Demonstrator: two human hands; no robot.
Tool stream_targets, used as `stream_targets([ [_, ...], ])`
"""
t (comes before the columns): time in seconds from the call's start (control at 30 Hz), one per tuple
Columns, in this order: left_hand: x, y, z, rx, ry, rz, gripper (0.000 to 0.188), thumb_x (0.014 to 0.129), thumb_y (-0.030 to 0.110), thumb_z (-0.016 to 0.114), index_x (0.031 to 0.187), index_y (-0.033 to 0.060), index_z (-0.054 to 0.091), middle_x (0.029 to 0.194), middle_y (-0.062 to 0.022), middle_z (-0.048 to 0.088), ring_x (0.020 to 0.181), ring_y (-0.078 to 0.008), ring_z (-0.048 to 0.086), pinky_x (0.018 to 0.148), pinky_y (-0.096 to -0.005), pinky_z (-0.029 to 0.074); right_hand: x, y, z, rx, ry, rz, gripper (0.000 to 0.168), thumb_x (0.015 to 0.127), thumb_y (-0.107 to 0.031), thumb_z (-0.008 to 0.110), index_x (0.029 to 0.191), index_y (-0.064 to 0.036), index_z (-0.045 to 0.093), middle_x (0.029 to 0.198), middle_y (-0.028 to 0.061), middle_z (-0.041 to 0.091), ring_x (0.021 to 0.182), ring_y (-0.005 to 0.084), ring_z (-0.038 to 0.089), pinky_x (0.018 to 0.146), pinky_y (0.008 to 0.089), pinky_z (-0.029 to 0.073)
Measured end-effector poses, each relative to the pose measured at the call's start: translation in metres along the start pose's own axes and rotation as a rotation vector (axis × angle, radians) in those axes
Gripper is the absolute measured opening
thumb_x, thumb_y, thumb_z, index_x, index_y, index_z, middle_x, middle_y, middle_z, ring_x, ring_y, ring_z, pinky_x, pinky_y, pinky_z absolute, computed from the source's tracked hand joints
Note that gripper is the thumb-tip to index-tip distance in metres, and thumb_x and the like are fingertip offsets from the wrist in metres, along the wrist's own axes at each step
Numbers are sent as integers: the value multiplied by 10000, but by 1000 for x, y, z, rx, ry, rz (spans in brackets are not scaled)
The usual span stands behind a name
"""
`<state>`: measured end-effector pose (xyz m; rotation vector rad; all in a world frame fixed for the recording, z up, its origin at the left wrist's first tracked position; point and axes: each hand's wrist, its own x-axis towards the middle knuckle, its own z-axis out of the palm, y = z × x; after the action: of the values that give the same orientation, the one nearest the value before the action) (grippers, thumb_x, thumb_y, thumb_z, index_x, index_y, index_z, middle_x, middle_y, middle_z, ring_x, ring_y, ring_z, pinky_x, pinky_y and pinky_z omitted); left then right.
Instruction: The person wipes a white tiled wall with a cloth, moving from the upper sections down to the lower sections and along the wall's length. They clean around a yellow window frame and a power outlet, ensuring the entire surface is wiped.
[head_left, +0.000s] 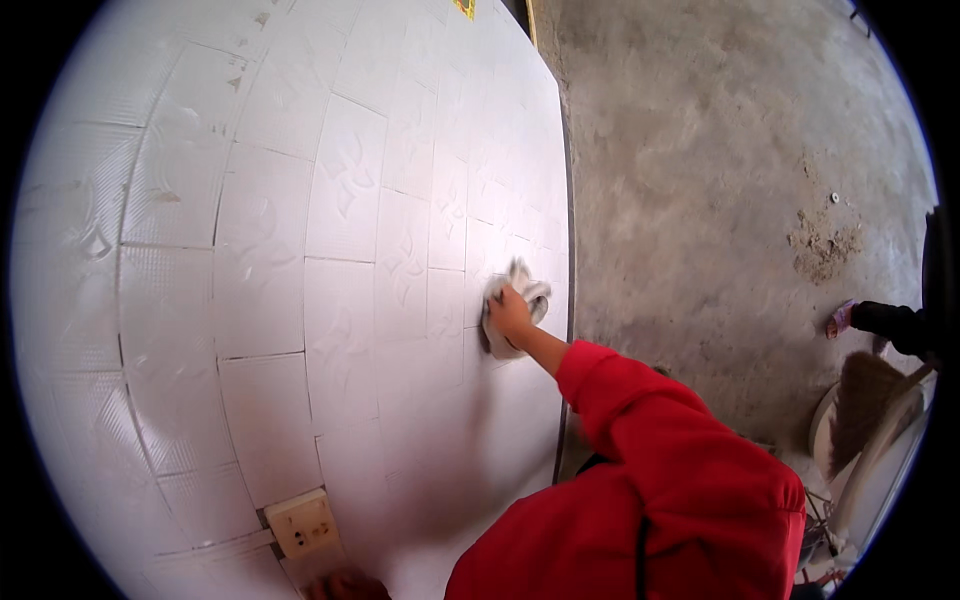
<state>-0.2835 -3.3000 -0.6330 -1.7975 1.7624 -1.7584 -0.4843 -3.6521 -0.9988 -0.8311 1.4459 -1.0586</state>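
Note:
A white tiled wall (345, 300) with raised patterns and dark joints fills the left and middle of the view. Against it, near the bottom edge by the floor, my right hand (513, 311) grips a bunched pale cloth (501, 341). Hand and cloth are slightly blurred, and the red sleeve reaches in from the lower right. My left hand (346, 586) shows only in part at the lower rim, in shadow, close to the wall below a cream wall socket (302, 523). Its fingers are too dark and cut off to make out.
Bare concrete floor (675, 187) runs along the wall, with a patch of sandy debris (825, 244) and a small white ring (835, 198). At right are a person's foot in a pinkish shoe (840, 319) and a broom head (862, 405). A yellow sticker (465, 7) is at the top.

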Motion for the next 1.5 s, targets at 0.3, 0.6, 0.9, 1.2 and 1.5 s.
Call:
stream_targets([
  [0.3, 10, -9, -5, 21, 51, 92, 159, 972, 216, 458, 927, 96, 551, 1123, -144, 532, 1176, -370, 480, 1084, -584, 207, -57, -26, -179, 1538, -617, 530, 277, 916, -144, 476, 1157, -31, 553, 1008, 152, 643, 872, 300, 641, 784, 445, 552],
  [0.6, -1, 35, 104, -447, 195, -127, 132, 974, 142, 478, 990, 53, 574, 1251, -178, 496, 1227, -358, 436, 1072, -551, 255, -99, -66, -191, 1437, -462, 121, 318, 838, -109, 593, 1144, -22, 583, 1040, 146, 653, 890, 279, 651, 806, 407, 550],
  [0.9, 183, 187, 197, -1326, 321, -69, 161, 924, 141, 543, 901, 10, 635, 977, -162, 614, 1009, -337, 562, 937, -492, 428, -97, -92, -211, 1205, -320, -124, 194, 854, -161, 637, 1012, -53, 606, 895, 31, 630, 773, 134, 607, 712, 298, 523],
  [1.2, 398, 326, 176, -1732, 499, 369, 159, 927, 110, 560, 912, -21, 648, 937, -162, 636, 905, -324, 607, 828, -425, 490, -94, -61, -285, 876, 395, -263, 136, 914, -176, 562, 979, -66, 609, 844, 4, 613, 714, 95, 579, 642, 270, 494],
  [1.5, 498, 439, 160, -2062, 348, 425, 187, 931, 137, 579, 961, -26, 665, 945, -158, 655, 876, -305, 621, 821, -391, 495, -73, -97, -296, 1126, 602, -376, 242, 903, -166, 600, 1108, -38, 617, 967, 3, 642, 826, 96, 600, 735, 251, 490],
])
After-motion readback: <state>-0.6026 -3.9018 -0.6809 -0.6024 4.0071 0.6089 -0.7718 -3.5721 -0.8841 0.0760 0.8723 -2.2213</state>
